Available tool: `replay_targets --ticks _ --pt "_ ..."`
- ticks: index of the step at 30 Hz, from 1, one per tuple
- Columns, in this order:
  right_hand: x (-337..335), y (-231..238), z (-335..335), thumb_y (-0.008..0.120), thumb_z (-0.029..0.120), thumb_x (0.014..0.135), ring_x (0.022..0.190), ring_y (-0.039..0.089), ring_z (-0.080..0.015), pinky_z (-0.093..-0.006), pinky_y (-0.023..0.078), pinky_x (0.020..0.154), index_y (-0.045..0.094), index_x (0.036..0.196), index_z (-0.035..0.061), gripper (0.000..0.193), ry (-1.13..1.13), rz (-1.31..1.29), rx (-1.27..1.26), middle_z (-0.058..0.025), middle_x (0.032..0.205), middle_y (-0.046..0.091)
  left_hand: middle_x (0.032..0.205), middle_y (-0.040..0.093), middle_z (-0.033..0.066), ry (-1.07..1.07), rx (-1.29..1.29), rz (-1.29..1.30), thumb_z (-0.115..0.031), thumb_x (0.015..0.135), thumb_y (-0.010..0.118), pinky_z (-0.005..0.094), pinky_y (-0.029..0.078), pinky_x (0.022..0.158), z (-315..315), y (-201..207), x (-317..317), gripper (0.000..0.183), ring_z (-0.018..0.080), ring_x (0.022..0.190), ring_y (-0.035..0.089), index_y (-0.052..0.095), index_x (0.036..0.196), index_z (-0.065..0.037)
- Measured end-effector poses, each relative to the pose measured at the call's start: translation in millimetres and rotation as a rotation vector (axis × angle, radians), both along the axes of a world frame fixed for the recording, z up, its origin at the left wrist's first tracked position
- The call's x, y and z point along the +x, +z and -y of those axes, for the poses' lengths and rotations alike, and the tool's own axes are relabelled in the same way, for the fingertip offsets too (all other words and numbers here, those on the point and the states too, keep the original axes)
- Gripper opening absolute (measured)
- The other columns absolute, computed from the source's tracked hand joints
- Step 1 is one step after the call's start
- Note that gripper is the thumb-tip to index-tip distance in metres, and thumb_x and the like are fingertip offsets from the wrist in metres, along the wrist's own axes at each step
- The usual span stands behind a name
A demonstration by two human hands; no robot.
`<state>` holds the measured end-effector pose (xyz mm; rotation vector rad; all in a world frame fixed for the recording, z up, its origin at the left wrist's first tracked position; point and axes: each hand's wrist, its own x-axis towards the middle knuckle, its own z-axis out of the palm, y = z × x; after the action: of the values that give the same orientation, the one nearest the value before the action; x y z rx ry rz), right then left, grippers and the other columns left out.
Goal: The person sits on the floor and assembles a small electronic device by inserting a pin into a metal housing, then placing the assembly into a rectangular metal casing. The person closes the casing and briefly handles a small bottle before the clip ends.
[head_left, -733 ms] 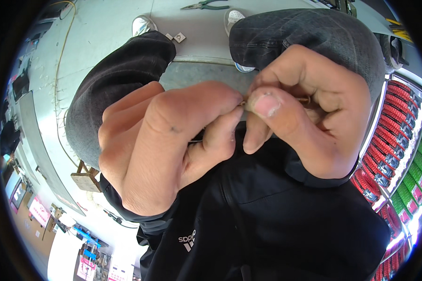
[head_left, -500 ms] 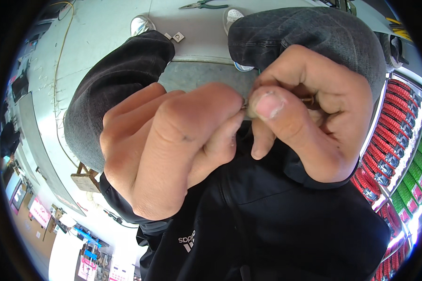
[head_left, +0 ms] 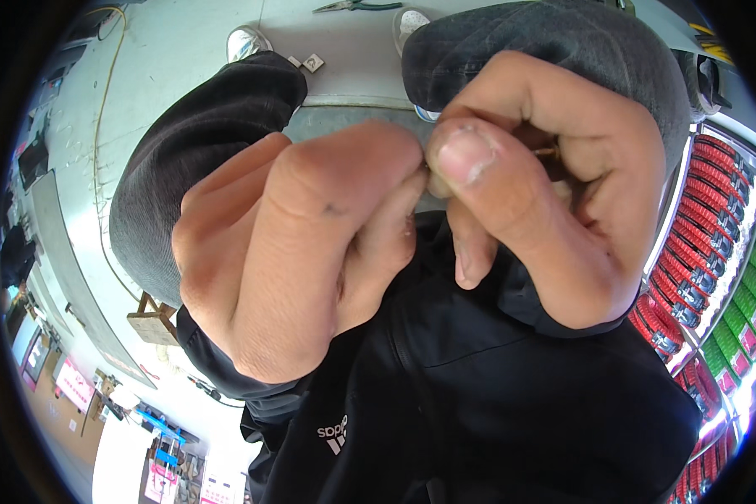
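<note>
Raised above my lap, my left hand [head_left: 286,252] is closed, with thumb and index finger pinched together. Its fingertips meet those of my right hand [head_left: 546,193], which is also closed, thumb pressed over the bent index finger. A tiny thing seems to be pinched where the tips meet, but the fingers cover nearly all of it. Inside the curl of my right fingers, a small brass-coloured bit [head_left: 548,154] shows; its kind cannot be made out.
Pliers with dark green handles [head_left: 357,6] lie on the floor beyond my knees, near two small white square pieces [head_left: 313,63]. A wooden stool [head_left: 153,321] stands at left. Red coiled cords [head_left: 697,227] and green ones [head_left: 735,336] fill a rack at right.
Both hands have shifted slightly up and left in the view, their fingertips still together. The grip of each hand looks much the same.
</note>
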<state>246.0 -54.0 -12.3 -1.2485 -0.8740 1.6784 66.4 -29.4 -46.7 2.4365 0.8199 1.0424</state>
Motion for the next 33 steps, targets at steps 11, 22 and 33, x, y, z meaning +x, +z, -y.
replay_targets --ticks 11,22,33 --pt "9.7 3.6 -3.1 0.054 0.018 0.099 0.048 0.055 -0.0074 -0.02 0.043 0.048 0.058 0.086 -0.0053 0.027 0.143 0.096 -0.078 -0.0047 0.064 0.056 0.067 0.064 0.0082 -0.01 -0.1 0.071 0.007 0.092 0.056 0.0175 0.042 0.056 7.0 -2.1 4.3 0.006 0.0052 0.057 0.055 0.057 0.098 0.007" --pt "9.5 -11.9 -4.5 0.054 0.02 0.1 0.051 0.056 -0.0094 -0.0218 0.045 0.048 0.058 0.087 -0.0053 0.029 0.155 -0.036 0.062 -0.0053 0.066 0.057 0.074 0.066 0.0091 0.037 -0.2 0.113 0.004 0.096 0.053 0.0179 0.044 0.061 7.0 -4.9 4.9 0.01 0.0077 0.062 0.057 0.055 0.104 0.009" --pt "3.2 -14.3 0.3 0.053 0.018 0.101 0.058 0.058 -0.0098 -0.0225 0.046 0.054 0.058 0.091 -0.0044 0.025 0.101 -0.056 0.12 -0.0057 0.073 0.059 0.071 0.068 0.0079 0.085 -0.16 0.095 0.008 0.089 0.059 0.0178 0.043 0.06 3.5 5.3 3.4 0.013 0.0053 0.062 0.059 0.058 0.102 0.007"
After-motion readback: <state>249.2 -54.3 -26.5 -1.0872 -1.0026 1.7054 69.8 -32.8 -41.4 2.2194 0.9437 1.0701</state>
